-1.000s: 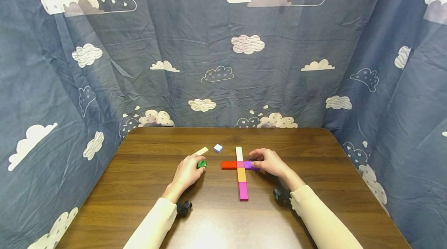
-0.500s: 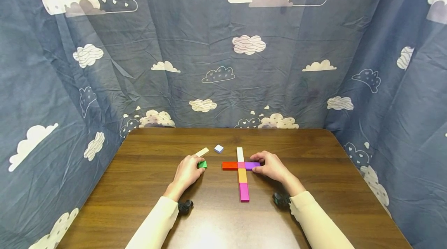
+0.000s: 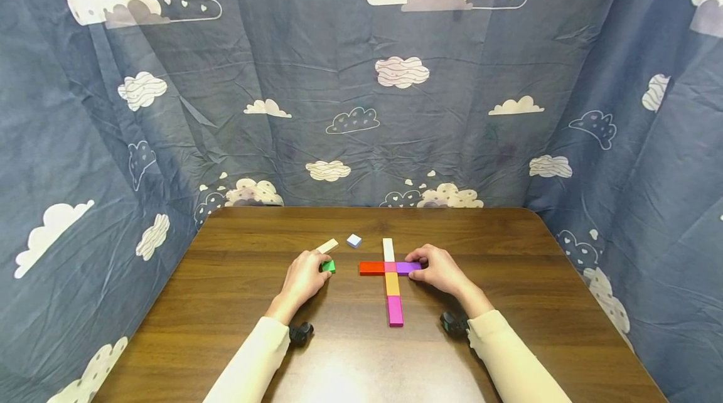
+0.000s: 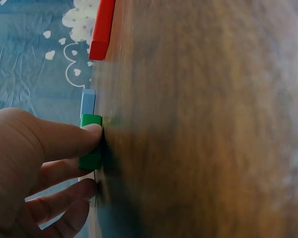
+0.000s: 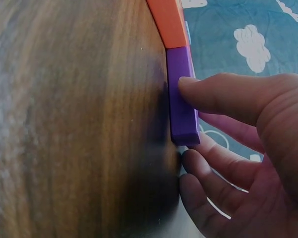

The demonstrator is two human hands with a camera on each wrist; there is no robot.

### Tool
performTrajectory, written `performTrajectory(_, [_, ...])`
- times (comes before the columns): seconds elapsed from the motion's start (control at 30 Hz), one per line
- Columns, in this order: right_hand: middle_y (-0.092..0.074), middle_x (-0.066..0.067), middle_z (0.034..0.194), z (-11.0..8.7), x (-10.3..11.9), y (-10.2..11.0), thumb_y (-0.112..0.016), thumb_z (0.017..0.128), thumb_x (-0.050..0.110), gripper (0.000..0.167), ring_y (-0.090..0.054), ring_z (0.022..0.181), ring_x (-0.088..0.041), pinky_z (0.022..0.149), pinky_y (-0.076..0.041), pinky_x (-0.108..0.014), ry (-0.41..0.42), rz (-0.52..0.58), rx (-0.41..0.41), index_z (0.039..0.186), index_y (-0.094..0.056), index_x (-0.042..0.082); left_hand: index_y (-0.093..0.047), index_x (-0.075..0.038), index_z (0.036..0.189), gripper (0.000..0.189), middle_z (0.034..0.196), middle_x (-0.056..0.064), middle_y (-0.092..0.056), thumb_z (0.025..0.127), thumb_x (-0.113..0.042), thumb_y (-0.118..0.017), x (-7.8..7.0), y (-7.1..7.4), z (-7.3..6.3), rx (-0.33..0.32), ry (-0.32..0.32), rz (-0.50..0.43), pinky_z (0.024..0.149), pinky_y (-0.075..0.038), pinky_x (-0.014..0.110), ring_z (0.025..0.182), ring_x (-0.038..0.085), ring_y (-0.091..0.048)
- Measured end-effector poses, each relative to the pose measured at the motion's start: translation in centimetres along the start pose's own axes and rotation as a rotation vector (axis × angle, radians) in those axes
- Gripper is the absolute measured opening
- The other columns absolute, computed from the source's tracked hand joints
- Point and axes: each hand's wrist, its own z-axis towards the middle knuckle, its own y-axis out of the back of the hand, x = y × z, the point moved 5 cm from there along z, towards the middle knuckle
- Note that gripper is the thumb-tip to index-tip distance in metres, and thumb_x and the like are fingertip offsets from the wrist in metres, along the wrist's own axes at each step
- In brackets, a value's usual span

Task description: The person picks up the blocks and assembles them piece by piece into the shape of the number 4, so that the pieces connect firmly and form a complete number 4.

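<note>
My left hand (image 3: pixel 302 276) pinches a small green block (image 4: pixel 91 161) at the table, thumb on its near face and a finger behind. A cream block (image 3: pixel 328 245) lies just beyond those fingers, partly hidden by them. With thumb and fingers, my right hand (image 3: pixel 443 271) grips a purple block (image 5: pixel 181 121), which forms the right arm of a flat cross. At the cross's centre is a pink square block (image 3: pixel 390 267). Around it lie a red block (image 3: pixel 371 268) to the left, a white one (image 3: pixel 388 250) beyond, and an orange block (image 3: pixel 392 284) followed by a magenta block (image 3: pixel 395 312) nearer me.
A light blue square block (image 3: pixel 354 240) lies behind and left of the cross. All of it is on a brown wooden table (image 3: pixel 254 353). A dark blue cloud-print curtain (image 3: pixel 339 139) hangs behind and at both sides. Black devices sit at both wrists.
The green block, darker and tilted a second ago, now looks flatter in my left fingers. My right fingers have shifted slightly, leaving more of the purple block visible. The cross keeps its layout.
</note>
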Motion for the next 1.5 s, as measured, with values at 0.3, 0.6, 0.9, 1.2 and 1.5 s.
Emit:
performTrajectory(0.3, [-0.067, -0.003, 0.094, -0.1, -0.1, -0.1, -0.088, 0.074, 0.012, 0.029, -0.065, 0.090, -0.024, 0.082, -0.052, -0.043, 0.013, -0.008, -0.018, 0.101, -0.077, 0.012, -0.079, -0.015, 0.106, 0.027, 0.102, 0.000, -0.071, 0.079, -0.016, -0.085, -0.6, -0.2, -0.1, 0.010, 0.002, -0.036, 0.076, -0.052, 0.042, 0.091, 0.022, -0.062])
performTrajectory(0.6, [-0.067, -0.003, 0.095, -0.1, -0.2, -0.2, -0.087, 0.075, 0.014, 0.030, -0.066, 0.091, -0.023, 0.083, -0.052, -0.043, 0.009, -0.016, -0.018, 0.102, -0.077, 0.012, -0.079, -0.016, 0.106, 0.028, 0.106, 0.000, -0.073, 0.078, -0.014, -0.086, -1.3, 0.2, 0.3, 0.007, -0.011, -0.052, 0.078, -0.053, 0.043, 0.096, 0.024, -0.064])
performTrajectory(0.9, [-0.066, -0.001, 0.095, -0.2, -0.2, -0.3, -0.089, 0.073, 0.014, 0.031, -0.064, 0.090, -0.020, 0.083, -0.051, -0.042, -0.004, -0.010, -0.027, 0.101, -0.077, 0.015, -0.079, -0.017, 0.107, 0.030, 0.110, -0.001, -0.073, 0.078, -0.013, -0.086, -2.2, -0.2, 0.7, 0.012, -0.039, -0.071, 0.084, -0.054, 0.041, 0.103, 0.021, -0.067])
performTrajectory(1.2, [-0.067, -0.002, 0.096, -0.3, -0.2, -0.2, -0.089, 0.073, 0.014, 0.031, -0.065, 0.091, -0.022, 0.083, -0.051, -0.044, -0.013, 0.007, -0.031, 0.101, -0.077, 0.014, -0.079, -0.017, 0.106, 0.029, 0.106, -0.004, -0.073, 0.078, -0.014, -0.086, -3.0, -0.6, 0.9, 0.013, -0.044, -0.100, 0.079, -0.054, 0.039, 0.096, 0.017, -0.067])
performTrajectory(1.5, [-0.067, -0.002, 0.097, -0.3, -0.3, -0.3, -0.088, 0.072, 0.014, 0.032, -0.065, 0.092, -0.023, 0.083, -0.051, -0.042, -0.016, 0.002, -0.031, 0.102, -0.077, 0.014, -0.079, -0.017, 0.106, 0.030, 0.105, -0.005, -0.072, 0.078, -0.014, -0.086, -3.7, -1.0, 1.2, 0.019, -0.073, -0.107, 0.080, -0.054, 0.035, 0.092, 0.014, -0.066])
